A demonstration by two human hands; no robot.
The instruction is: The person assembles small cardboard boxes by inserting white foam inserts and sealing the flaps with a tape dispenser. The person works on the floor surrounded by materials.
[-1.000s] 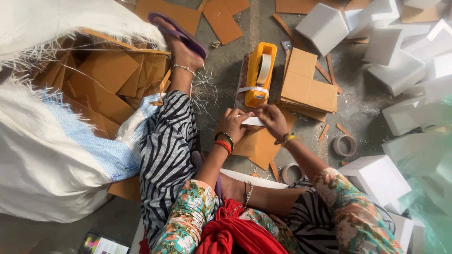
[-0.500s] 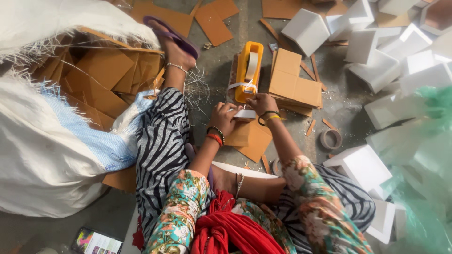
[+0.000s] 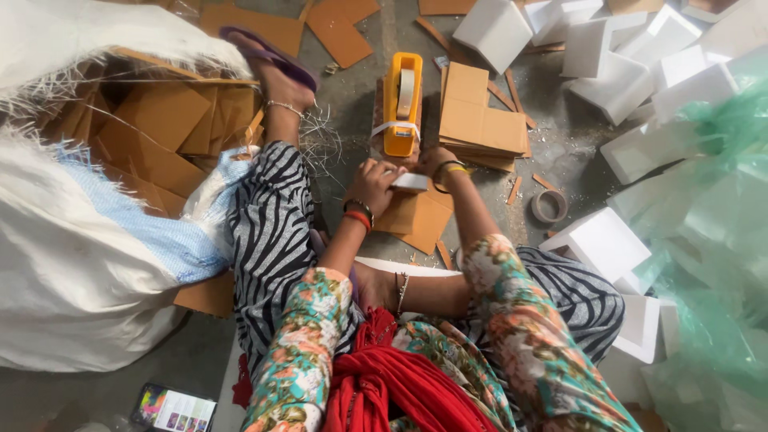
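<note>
My left hand (image 3: 372, 182) and my right hand (image 3: 432, 162) both grip a small white block (image 3: 411, 182) held between them, just in front of a yellow tape dispenser (image 3: 401, 100) that stands on the floor. Flat brown cardboard pieces (image 3: 416, 220) lie on the floor under my hands. A stack of folded brown cardboard (image 3: 480, 120) sits right of the dispenser, close to my right hand. My left leg in striped trousers (image 3: 272, 232) stretches forward on the left.
A white woven sack (image 3: 88, 248) full of brown cardboard sheets lies open at left. White foam blocks (image 3: 600, 240) are scattered at right beside green plastic film (image 3: 712, 240). An empty tape roll core (image 3: 550, 206) lies on the floor. A phone (image 3: 174, 408) rests at bottom left.
The view has shifted so the hands and dispenser sit higher and more central. Both hands stay closed on the white block near the dispenser.
</note>
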